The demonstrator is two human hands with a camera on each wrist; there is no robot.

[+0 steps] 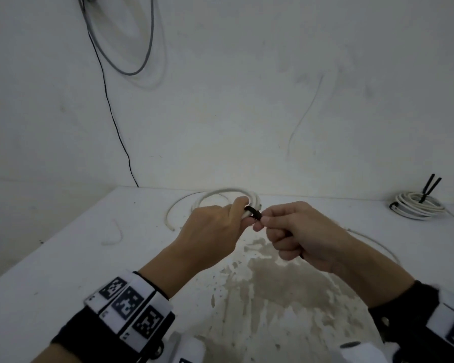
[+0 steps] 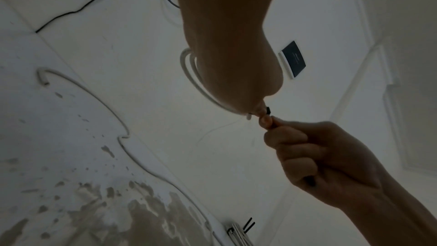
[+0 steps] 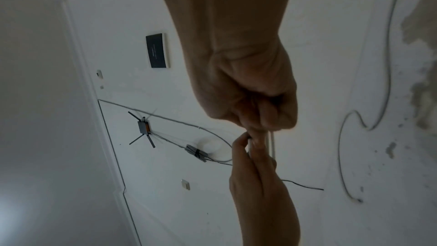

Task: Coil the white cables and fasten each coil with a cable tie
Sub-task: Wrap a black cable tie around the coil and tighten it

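My left hand (image 1: 215, 229) grips a coil of white cable (image 1: 228, 196) above the white table; the loops (image 2: 189, 74) show beside the palm in the left wrist view. A black cable tie (image 1: 254, 212) wraps the bundle at my left thumb. My right hand (image 1: 294, 237) pinches the tie's strap between thumb and forefinger, its other fingers curled round the black tail (image 2: 310, 181). In the right wrist view both hands meet at the white strands (image 3: 271, 143). A finished coil (image 1: 417, 206) with black ties sticking up lies at the far right.
A loose white cable (image 1: 378, 244) snakes across the table behind my right forearm. A worn, flaked patch (image 1: 281, 289) marks the table near me. A black wire (image 1: 110, 108) and a grey cable loop (image 1: 131, 43) hang on the wall. A router with antennas (image 3: 143, 128) is on the wall.
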